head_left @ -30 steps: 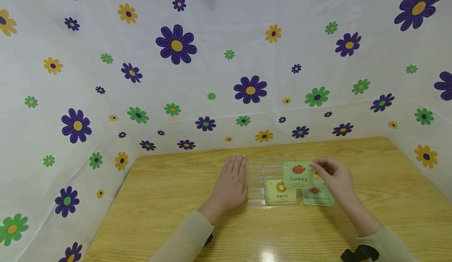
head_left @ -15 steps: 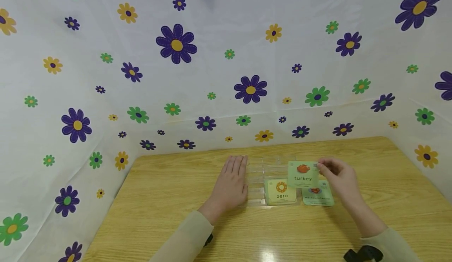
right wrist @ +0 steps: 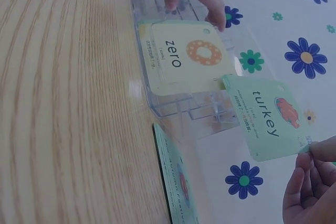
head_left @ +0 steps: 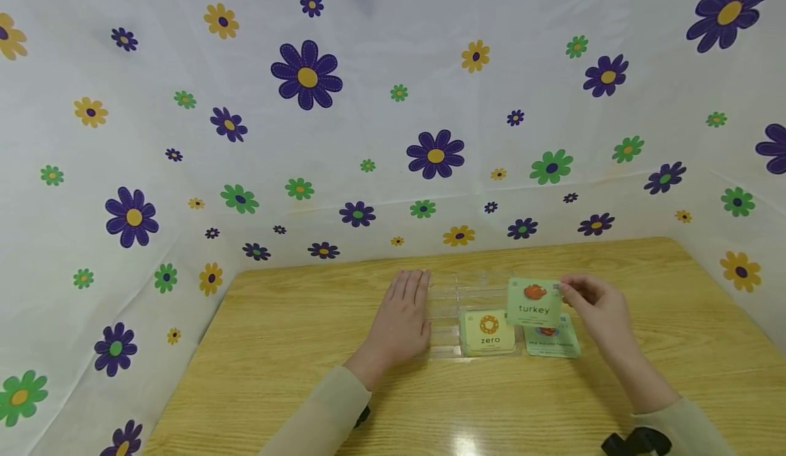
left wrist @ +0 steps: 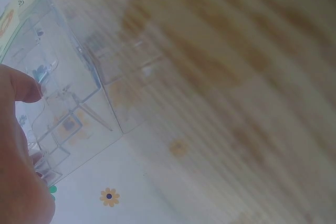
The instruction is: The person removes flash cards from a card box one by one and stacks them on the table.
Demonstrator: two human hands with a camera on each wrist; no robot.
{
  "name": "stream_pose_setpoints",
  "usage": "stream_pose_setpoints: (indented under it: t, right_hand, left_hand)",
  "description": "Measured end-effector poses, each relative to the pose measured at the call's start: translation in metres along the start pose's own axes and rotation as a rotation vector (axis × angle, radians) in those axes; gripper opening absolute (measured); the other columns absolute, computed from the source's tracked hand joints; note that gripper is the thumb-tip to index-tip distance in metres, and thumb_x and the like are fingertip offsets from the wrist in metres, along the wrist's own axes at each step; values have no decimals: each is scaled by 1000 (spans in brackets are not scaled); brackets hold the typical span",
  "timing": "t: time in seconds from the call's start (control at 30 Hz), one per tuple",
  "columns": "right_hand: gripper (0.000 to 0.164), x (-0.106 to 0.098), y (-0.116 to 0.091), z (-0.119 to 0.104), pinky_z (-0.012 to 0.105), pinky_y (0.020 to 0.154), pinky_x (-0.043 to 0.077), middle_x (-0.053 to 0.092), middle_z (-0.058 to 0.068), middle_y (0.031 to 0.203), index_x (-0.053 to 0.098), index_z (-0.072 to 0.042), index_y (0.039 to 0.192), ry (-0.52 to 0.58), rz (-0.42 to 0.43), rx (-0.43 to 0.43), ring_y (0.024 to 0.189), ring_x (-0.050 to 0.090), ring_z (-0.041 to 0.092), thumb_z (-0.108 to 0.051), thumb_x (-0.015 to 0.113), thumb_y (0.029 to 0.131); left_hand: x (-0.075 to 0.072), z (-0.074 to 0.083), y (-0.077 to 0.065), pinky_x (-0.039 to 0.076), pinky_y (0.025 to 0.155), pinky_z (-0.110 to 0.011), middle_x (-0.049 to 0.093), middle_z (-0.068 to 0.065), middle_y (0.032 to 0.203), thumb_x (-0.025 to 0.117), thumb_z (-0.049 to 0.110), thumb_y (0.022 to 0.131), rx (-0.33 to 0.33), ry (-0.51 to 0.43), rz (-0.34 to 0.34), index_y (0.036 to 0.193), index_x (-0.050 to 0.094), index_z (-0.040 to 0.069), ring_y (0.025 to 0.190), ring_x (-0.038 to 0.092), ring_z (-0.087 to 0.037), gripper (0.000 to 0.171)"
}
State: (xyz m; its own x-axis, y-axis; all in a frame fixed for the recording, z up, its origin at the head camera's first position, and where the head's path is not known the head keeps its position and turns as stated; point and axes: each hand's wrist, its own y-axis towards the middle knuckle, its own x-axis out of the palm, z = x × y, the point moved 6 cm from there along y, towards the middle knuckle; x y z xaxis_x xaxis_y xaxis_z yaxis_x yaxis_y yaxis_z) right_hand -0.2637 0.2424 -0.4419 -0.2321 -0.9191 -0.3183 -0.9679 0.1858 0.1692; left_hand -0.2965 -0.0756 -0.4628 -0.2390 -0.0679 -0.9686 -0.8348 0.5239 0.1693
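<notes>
My right hand pinches the right edge of a green flash card marked "turkey" between thumb and fingertips. The card is raised with its picture side showing, its lower part overlapping a green "Mid-Autumn Festival" card that lies at the right end. A clear plastic compartment tray holds yellow cards with "zero" on top. On the tray's left part rests my left hand, fingers straight and close together. The left wrist view has the thumb at the clear plastic.
Around the tray spreads a wood-grain table. A white flowered cloth rises behind it and along both sides. Black wrist straps show at the sleeves, the right one near the bottom edge.
My right hand has carried the "turkey" card a little to the right, from partly over the "zero" cards toward the "Mid-Autumn Festival" card. My left hand has stayed in place.
</notes>
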Motion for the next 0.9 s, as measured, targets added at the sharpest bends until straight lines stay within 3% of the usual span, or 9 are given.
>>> stream_pose_setpoints:
  t: [0.9]
  right_hand:
    - [30,-13,-3,16,10,76,57,64,-26,89,65,13,122,3,16,23,83,60,-8,-12,62,107]
  left_hand:
    - [0,0,0,19,137,-48,35,-19,167,56,33,104,8,2,2,167,18,-2,158,33,-35,81]
